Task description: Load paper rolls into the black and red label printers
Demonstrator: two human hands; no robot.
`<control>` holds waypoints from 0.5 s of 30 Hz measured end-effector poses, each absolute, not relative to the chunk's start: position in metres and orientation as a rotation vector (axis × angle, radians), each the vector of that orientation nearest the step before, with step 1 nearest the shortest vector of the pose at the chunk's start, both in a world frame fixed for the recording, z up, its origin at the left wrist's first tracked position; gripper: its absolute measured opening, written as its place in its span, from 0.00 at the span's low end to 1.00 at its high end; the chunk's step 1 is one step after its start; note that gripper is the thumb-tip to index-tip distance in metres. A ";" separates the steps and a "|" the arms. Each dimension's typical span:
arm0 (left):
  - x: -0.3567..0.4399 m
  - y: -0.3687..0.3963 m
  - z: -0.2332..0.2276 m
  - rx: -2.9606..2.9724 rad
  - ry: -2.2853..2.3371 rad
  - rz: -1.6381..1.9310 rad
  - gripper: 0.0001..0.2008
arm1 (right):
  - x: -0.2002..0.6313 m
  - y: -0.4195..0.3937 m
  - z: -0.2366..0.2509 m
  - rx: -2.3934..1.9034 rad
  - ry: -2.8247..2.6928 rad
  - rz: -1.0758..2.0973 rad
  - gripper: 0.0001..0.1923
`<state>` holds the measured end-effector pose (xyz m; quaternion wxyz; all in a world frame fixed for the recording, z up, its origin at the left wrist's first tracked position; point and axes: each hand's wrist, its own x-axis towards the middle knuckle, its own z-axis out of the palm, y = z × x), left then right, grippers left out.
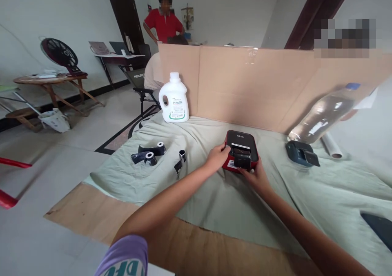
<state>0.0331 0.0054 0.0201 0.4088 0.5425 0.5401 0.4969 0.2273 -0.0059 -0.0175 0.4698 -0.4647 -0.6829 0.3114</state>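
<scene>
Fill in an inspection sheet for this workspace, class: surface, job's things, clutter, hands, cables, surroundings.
Surface: pale green cloth over a wooden board.
Job's things: red and black printer, lid open, black roll inside.
Clutter: black rolls, white jug, clear bottle, dark blue device.
Hands: left hand at the printer's left side; right hand at its front.
Cables: nothing seen.
Surroundings: cardboard screen, person in red, fan.
</scene>
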 end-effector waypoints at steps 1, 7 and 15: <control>0.018 0.006 0.026 1.362 1.380 1.292 0.17 | 0.214 -0.002 -0.010 -1.116 -1.697 0.727 0.44; -0.113 0.033 0.065 1.249 1.512 1.562 0.18 | 0.081 0.046 0.039 -0.849 -1.830 0.775 0.44; -0.221 0.066 0.046 1.010 1.755 1.493 0.12 | -0.046 0.101 -0.002 -0.696 -1.910 0.924 0.45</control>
